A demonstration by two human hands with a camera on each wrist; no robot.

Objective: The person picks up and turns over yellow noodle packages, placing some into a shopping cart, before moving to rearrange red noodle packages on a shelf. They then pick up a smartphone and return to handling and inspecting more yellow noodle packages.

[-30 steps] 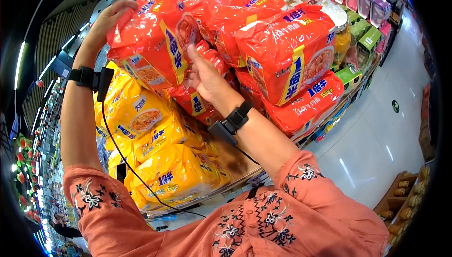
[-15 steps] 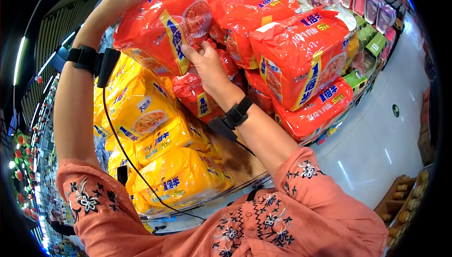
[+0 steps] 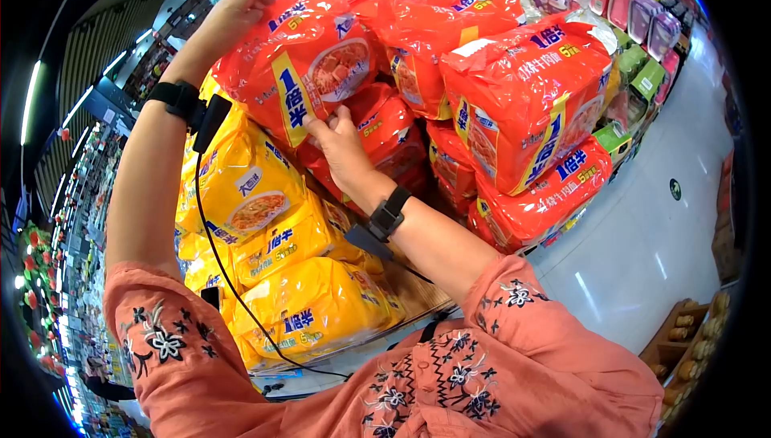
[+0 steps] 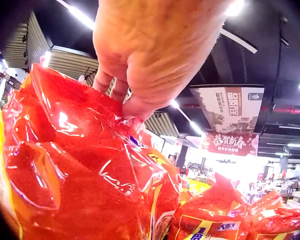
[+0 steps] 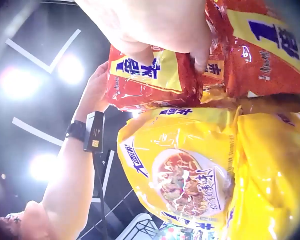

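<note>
A red multi-pack of instant noodles (image 3: 249, 77) stands tilted at the top of the pile, its bowl picture facing right. My left hand (image 3: 233, 24) grips its upper far edge; in the left wrist view the fingers (image 4: 121, 90) pinch the crinkled film along the seam. Low on the near side, my right hand (image 3: 345, 153) holds the pack's corner, thumb on the yellow stripe and fingers round the side. Just below in the right wrist view is a yellow noodle pack (image 5: 140, 170). Behind my right hand lies another red pack (image 3: 393, 145).
Yellow packs (image 3: 297, 309) are stacked at the near left of the wooden display board (image 3: 418, 289). Larger red packs (image 3: 522, 77) are piled on the right, with boxed goods (image 3: 634, 77) beyond. A tiled floor aisle (image 3: 618, 253) runs along the right side. A cable hangs from my left wrist.
The held red pack has shifted right and turned, showing more of its bowl picture. My right hand has moved from its side to the lower corner; my left hand has stayed on the upper edge.
</note>
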